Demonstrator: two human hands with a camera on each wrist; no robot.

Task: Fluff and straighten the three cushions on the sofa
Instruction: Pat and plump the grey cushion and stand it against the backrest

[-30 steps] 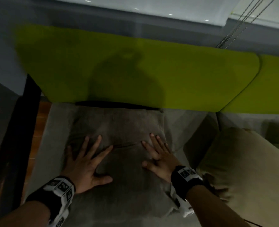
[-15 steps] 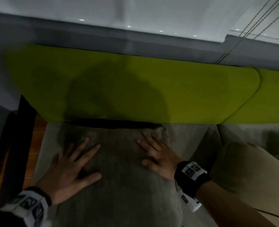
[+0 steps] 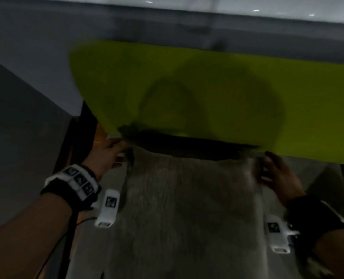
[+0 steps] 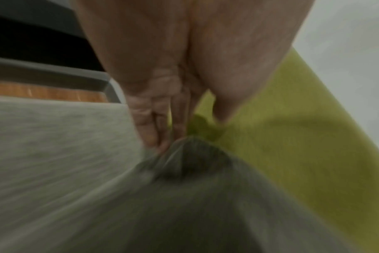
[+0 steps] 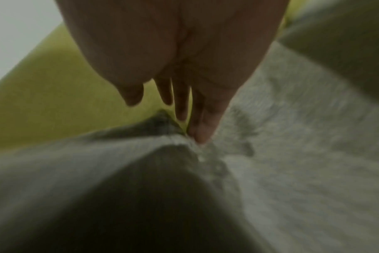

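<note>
Two corners of grey cushion [image 3: 187, 198], left hand [image 3: 104, 156], right hand [image 3: 278, 176] straight-fingered against them — pale sofa seat [image 4: 54, 137], lime-green backrest [image 3: 227, 87], wall [image 3: 26, 37].

There's the grey wall [image 3: 46, 37] running across the top of the head view, smeared by blur. Right above the wall sits a glossy white surface [image 3: 267, 5], dotted with small bright spots. Lower down and left of the wall, a darker grey panel [image 3: 15, 127] slants in. From the wall's bottom corner a black upright [image 3: 80, 137] drops away. Below the wall at that same corner shows a sliver of orange wood [image 3: 99, 135], with grain visible in the left wrist view.
</note>
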